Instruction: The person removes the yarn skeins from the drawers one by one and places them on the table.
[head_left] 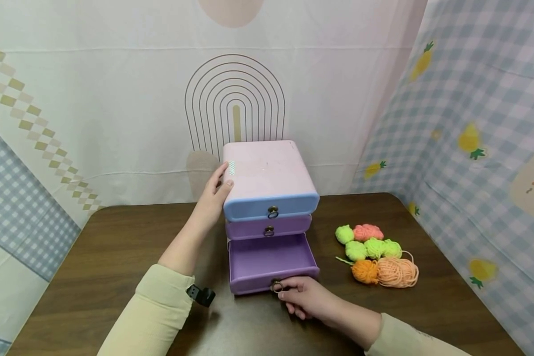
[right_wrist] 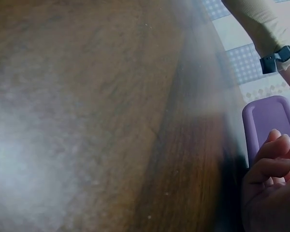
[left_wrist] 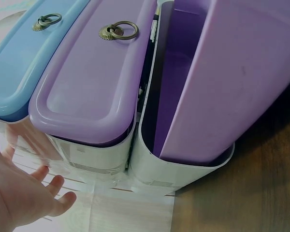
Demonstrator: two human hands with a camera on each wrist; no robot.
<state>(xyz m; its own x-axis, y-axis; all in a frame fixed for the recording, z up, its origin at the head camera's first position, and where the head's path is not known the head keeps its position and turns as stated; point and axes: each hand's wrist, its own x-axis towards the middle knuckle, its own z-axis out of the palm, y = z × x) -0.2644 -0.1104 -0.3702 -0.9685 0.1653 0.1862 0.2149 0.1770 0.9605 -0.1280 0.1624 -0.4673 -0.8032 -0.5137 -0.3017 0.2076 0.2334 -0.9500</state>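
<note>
A small chest of drawers (head_left: 267,168) with a pink top stands on the table, its front toward me. The bottom purple drawer (head_left: 273,257) is pulled out and shows a bare floor inside. The blue top drawer (head_left: 271,206) and the purple middle drawer (head_left: 249,229) are closed. My left hand (head_left: 211,200) rests against the chest's upper left side, fingers extended; in the left wrist view that hand (left_wrist: 26,191) lies along the pale side panel. My right hand (head_left: 311,299) pinches the metal ring pull (head_left: 277,286) of the bottom drawer. The right wrist view shows its fingers curled before the purple drawer front (right_wrist: 270,116).
To the right of the chest lie several yarn balls: green (head_left: 356,250), pink (head_left: 368,232), orange (head_left: 365,272) and a larger peach one (head_left: 398,272). Patterned cloth (head_left: 138,99) hangs behind the wooden table (head_left: 129,247) and along its sides.
</note>
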